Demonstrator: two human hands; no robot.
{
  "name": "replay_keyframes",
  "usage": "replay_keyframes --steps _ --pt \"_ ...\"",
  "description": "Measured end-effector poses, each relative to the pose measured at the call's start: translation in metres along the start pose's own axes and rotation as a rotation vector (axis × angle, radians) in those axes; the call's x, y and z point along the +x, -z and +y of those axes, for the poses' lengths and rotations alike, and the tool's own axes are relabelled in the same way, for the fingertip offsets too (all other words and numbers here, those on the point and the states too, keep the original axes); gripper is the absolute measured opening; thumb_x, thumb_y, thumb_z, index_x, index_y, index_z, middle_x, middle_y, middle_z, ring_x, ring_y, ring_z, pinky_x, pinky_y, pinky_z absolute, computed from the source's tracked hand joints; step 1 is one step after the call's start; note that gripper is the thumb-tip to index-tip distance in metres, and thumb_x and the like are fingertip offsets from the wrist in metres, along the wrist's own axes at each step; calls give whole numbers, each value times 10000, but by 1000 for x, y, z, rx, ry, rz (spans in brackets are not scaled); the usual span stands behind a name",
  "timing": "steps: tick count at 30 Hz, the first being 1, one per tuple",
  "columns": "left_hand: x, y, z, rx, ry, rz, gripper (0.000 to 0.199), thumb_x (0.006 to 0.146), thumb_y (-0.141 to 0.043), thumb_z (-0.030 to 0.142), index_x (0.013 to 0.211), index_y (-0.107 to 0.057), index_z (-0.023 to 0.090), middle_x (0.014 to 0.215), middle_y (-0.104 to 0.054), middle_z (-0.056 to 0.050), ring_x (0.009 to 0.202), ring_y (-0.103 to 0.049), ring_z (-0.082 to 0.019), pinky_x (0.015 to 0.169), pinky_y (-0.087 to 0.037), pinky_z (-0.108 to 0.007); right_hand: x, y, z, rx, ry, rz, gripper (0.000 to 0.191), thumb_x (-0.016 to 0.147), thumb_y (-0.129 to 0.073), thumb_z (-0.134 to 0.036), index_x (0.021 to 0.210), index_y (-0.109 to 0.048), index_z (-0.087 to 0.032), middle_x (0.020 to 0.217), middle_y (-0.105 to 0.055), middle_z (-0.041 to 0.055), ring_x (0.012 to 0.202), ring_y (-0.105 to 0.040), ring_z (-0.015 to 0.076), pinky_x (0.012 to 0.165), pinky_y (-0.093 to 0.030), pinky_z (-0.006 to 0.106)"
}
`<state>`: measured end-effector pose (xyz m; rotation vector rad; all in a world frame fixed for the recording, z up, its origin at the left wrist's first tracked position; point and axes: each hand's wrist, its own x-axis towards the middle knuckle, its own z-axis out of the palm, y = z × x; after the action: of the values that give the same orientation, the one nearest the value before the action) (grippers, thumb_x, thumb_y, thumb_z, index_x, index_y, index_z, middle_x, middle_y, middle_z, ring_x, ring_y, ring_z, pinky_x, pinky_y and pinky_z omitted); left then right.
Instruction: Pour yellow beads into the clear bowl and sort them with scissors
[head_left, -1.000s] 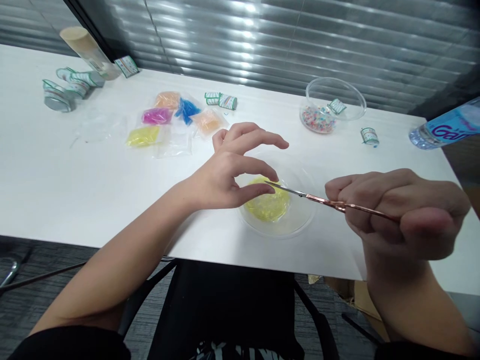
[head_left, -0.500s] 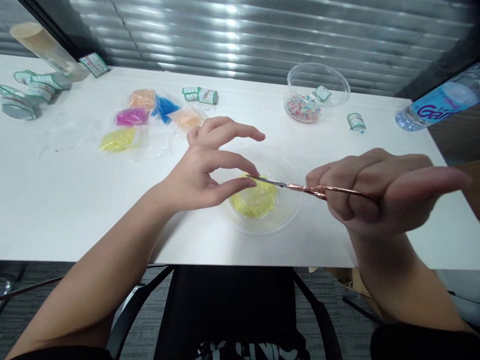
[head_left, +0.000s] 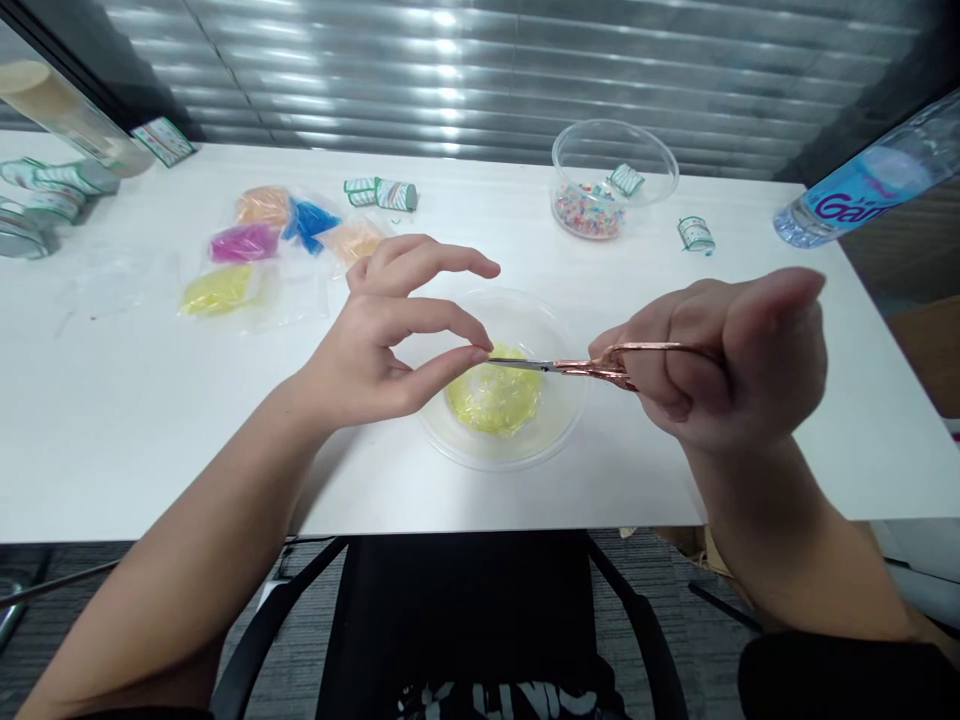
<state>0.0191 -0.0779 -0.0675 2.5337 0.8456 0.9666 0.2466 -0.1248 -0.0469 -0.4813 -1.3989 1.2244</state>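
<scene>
My right hand (head_left: 720,360) holds a pair of copper-coloured scissors (head_left: 600,370) by the handles, its fingers curled through the loops. The blades point left over a clear plastic bowl (head_left: 555,440). At their tips, my left hand (head_left: 397,340) pinches with thumb and index finger, the other fingers loosely raised. Whether the pinch holds only the blade tips or something small between them cannot be made out. Under the scissors, yellow glossy slime-like material (head_left: 495,400) lies in the bowl.
Bags of coloured material (head_left: 244,243) lie at the back left. Behind stands a clear tub (head_left: 615,190) with colourful bits. Small patterned cylinders (head_left: 382,193) are scattered about. A water bottle (head_left: 847,205) is at the right, a tall clear container (head_left: 67,115) at the far left.
My left thumb and index finger have closed at the blade tips. My right thumb has come in over the scissors handle. The view has shifted slightly.
</scene>
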Motion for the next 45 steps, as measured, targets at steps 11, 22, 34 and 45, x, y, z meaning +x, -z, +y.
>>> replay_keyframes --steps 11,22,34,45 --pt "-1 1 -2 29 66 -19 174 854 -601 400 796 -667 249 1271 -593 -23 1143 -512 -260 1032 -336 -494 3 5 -1 -81 -176 29 570 969 -496 -383 452 -418 -158 374 -334 -26 353 -275 61 397 -228 269" --pt "-2 2 -1 42 88 16 160 868 -602 359 809 -670 226 1270 -597 -33 1188 -504 -280 1020 -358 -500 -3 0 6 -71 -311 -92 423 973 -481 -365 596 -510 -176 455 -359 -42 423 -354 82 461 -288 273" --pt "-3 3 0 51 81 5 125 902 -578 302 850 -644 209 1270 -591 -33 1174 -505 -260 1026 -354 -493 1 4 -5 -71 -394 -153 174 900 -545 -252 784 -646 -170 514 -536 -3 473 -459 107 563 -416 286" --pt "-3 2 -5 47 167 13 230 934 -508 389 827 -607 210 1272 -580 -46 1157 -512 -260 993 -371 -467 1 19 -15 -179 -348 -278 344 773 -688 -62 1097 -687 -177 831 -678 53 648 -630 154 616 -559 325"
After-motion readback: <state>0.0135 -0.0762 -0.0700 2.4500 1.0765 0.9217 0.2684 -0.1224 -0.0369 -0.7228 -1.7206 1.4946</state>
